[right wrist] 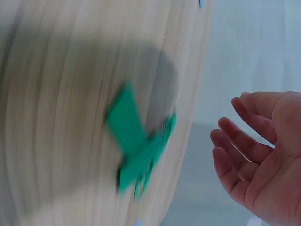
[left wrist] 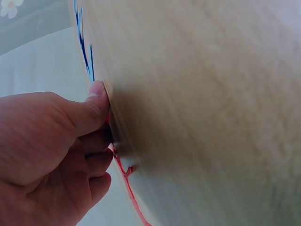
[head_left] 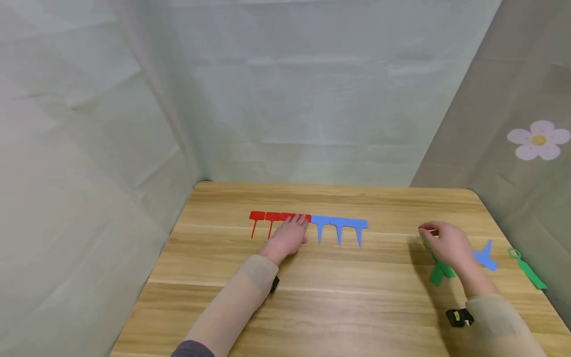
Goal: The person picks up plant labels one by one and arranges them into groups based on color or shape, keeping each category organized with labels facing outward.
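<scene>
My left hand (head_left: 291, 235) lies over the right part of a row of red T-shaped plant labels (head_left: 257, 215), fingertips on their heads and some of them hidden beneath. Blue T-shaped plant labels (head_left: 340, 221) continue that row to the right, stems toward me. In the left wrist view the thumb (left wrist: 96, 96) is low against the wooden surface. Over on the right side, my right hand (head_left: 448, 245) hovers above overlapping green tags (right wrist: 127, 122). Its fingers are loosely bent, with nothing between them in the right wrist view.
Right of my right hand lies a blue label piece (head_left: 486, 258), partly hidden by the hand. Farther right, a green tag with a ring end (head_left: 528, 270) lies near the edge of the wooden table (head_left: 339, 307). Pale cloth (head_left: 312, 99) hangs behind the table and at its sides.
</scene>
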`<state>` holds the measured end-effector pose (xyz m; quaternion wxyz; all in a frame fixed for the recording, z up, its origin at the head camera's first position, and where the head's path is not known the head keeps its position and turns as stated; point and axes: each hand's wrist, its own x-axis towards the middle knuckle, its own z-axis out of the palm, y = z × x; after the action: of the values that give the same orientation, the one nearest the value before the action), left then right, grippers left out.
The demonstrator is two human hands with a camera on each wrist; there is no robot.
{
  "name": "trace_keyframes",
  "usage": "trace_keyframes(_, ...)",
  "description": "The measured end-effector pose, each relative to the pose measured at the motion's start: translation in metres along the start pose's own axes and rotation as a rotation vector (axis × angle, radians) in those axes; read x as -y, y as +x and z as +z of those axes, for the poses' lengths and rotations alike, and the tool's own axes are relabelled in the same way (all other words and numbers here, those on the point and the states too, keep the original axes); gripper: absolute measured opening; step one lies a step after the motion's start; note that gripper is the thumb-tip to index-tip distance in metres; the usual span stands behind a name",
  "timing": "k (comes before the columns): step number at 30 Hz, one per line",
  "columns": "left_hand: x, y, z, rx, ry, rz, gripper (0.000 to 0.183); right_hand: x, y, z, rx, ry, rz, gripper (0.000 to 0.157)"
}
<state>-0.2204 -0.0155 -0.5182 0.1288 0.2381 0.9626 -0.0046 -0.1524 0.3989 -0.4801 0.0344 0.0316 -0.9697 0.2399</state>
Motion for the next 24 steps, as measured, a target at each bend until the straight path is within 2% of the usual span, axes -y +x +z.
trace_keyframes(7, -0.001, 0.002, 0.0, 0.016, -0.002, -0.006, 0.066, -0.045, -0.017, -0.031, 0.003, -0.067, 0.018, 0.033)
trace_keyframes(13, -0.002, 0.002, -0.001, 0.018, -0.003, -0.009, 0.066, -0.085, -0.029, -0.058, 0.081, -0.223, 0.104, 0.029)
trace_keyframes(16, -0.002, 0.001, -0.002, 0.017, -0.003, -0.011, 0.066, -0.104, -0.034, -0.064, 0.08, -0.297, 0.128, 0.03)
trace_keyframes(20, -0.002, 0.001, -0.003, 0.02, -0.009, -0.014, 0.065, -0.126, -0.039, -0.067, 0.097, -0.383, 0.07, 0.038)
trace_keyframes(24, -0.003, 0.0, -0.004, 0.025, -0.003, -0.017, 0.065, -0.138, -0.038, -0.068, 0.148, -0.466, -0.075, 0.051)
